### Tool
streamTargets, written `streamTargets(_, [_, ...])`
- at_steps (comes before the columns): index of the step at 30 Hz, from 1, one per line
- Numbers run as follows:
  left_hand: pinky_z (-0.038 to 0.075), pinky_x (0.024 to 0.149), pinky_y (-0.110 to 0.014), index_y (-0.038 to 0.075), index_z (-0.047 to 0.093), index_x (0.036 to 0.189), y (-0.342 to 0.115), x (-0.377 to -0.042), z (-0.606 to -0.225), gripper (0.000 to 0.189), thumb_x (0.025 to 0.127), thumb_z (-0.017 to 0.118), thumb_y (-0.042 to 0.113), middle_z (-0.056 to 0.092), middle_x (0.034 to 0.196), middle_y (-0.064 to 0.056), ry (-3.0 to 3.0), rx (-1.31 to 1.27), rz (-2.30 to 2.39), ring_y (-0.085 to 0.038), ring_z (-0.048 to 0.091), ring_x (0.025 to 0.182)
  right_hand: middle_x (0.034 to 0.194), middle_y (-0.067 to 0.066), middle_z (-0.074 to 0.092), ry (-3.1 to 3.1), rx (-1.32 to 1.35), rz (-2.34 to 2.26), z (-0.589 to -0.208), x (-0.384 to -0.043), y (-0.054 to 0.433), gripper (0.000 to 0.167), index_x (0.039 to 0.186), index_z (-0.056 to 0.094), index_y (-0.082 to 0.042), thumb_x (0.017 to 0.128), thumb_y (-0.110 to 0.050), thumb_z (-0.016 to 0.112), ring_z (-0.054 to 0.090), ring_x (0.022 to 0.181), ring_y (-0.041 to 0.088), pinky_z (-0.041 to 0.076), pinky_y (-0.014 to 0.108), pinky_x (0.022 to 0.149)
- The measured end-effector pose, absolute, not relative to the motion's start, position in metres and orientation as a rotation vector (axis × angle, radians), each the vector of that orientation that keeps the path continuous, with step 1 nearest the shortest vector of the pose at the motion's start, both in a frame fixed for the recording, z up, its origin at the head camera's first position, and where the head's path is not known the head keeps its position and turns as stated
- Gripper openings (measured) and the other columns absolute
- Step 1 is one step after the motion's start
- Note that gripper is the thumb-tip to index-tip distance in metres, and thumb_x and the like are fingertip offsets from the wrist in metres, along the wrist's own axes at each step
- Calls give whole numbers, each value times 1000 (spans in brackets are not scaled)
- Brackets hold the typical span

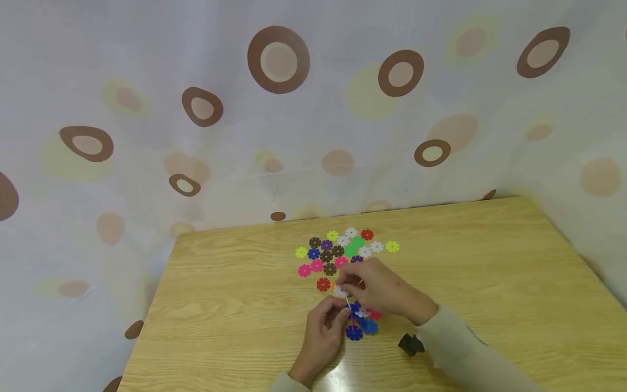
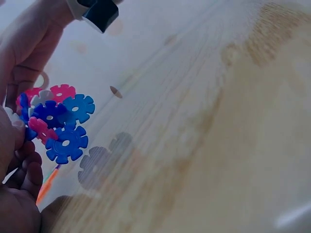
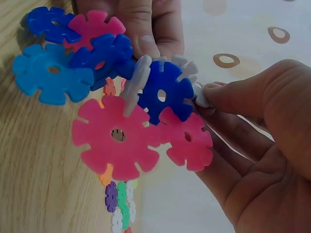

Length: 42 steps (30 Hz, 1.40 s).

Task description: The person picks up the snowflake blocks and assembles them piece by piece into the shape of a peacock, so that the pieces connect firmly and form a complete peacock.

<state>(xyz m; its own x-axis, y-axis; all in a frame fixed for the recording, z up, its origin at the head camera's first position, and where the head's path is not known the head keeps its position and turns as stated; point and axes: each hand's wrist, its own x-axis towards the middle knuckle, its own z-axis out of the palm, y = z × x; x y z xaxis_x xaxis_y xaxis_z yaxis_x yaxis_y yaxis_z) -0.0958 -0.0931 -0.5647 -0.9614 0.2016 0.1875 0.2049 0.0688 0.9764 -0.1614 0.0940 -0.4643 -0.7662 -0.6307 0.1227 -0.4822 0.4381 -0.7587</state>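
My left hand (image 1: 318,335) grips a cluster of interlocking snowflake discs in blue, pink and white. A dark blue disc (image 1: 354,332) sits at the cluster's near end, and a large pink disc (image 3: 92,141) faces the right wrist camera. Between thumb and fingers, my right hand (image 1: 379,286) pinches a white snowflake disc (image 1: 339,291) at the far side of the cluster. In the right wrist view this white disc (image 3: 200,96) is edge-on beside a dark blue one, mostly hidden by the fingertips. A light blue disc (image 2: 78,108) sticks out from the cluster.
Loose snowflake discs in several colours, among them a brown one (image 1: 330,269) and a red one (image 1: 323,284), lie beyond the hands on the wooden table (image 1: 220,305). A small black object (image 1: 410,344) shows beside the right sleeve. A patterned curtain (image 1: 313,120) stands behind the table.
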Motion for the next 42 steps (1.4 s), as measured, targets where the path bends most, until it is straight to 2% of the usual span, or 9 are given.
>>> streamTargets(14, [61,83,-23,2,73,109,-94,-93,-568,7,107,67,6,76,103,-22,-2298,-429,-2092,-3,68,90,95,2,80,2497,-1035,-1214,-469,-158,92,13,98,73,-12,104,-1,69,72,82,3,60,19,73])
streamTargets(21, [57,80,-21,3,68,109,-95,-96,-572,6,108,63,5,70,98,-22,-2344,-489,-2057,-1,63,86,86,-2,78,2489,-989,-1170,-459,-164,96,8,102,74,-11,104,-4,70,67,72,-2,59,20,67])
streamTargets(26, [50,78,-18,-5,59,112,-101,-100,-565,17,115,50,10,58,91,-8,-2355,-502,-2212,-2,54,82,88,-1,80,2439,-1007,-1191,-454,-176,99,14,111,78,-9,102,-4,69,70,74,-1,60,22,68])
streamTargets(28, [48,81,-18,-6,55,113,-105,-101,-562,21,116,46,13,54,95,0,-2318,-494,-2352,-3,53,87,90,-1,81,2414,-1014,-1214,-456,-180,101,16,114,80,-10,102,-6,69,72,77,0,61,23,69])
streamTargets(30, [47,86,-18,-1,55,111,-109,-103,-560,20,116,43,14,53,99,5,-2250,-481,-2515,-4,53,93,96,-2,82,2384,-1001,-1238,-459,-182,103,16,116,81,-12,104,-11,70,73,82,2,62,24,72])
streamTargets(33, [49,92,-18,13,59,109,-115,-105,-560,17,115,42,14,58,107,12,-2110,-463,-2762,-2,56,103,107,4,82,2291,-938,-1323,-467,-183,109,19,123,80,-10,108,-16,69,77,91,6,66,30,80])
streamTargets(36, [52,88,-16,24,62,110,-117,-107,-562,22,115,43,15,62,108,15,-1982,-490,-2954,0,59,99,121,17,80,2144,-837,-1454,-476,-181,114,25,129,76,-5,110,-17,66,80,100,13,68,36,87])
streamTargets(39, [53,81,-14,25,63,114,-117,-107,-562,21,116,44,16,65,107,15,-1873,-536,-3069,2,62,94,131,25,76,2030,-739,-1586,-486,-177,115,29,133,73,-1,110,-18,68,80,111,19,67,36,93])
streamTargets(42, [54,78,-14,24,62,116,-116,-106,-558,18,117,44,18,67,106,15,-1825,-544,-3115,2,63,91,136,24,74,1987,-656,-1697,-494,-170,113,35,137,70,1,109,-20,70,77,121,24,66,32,96])
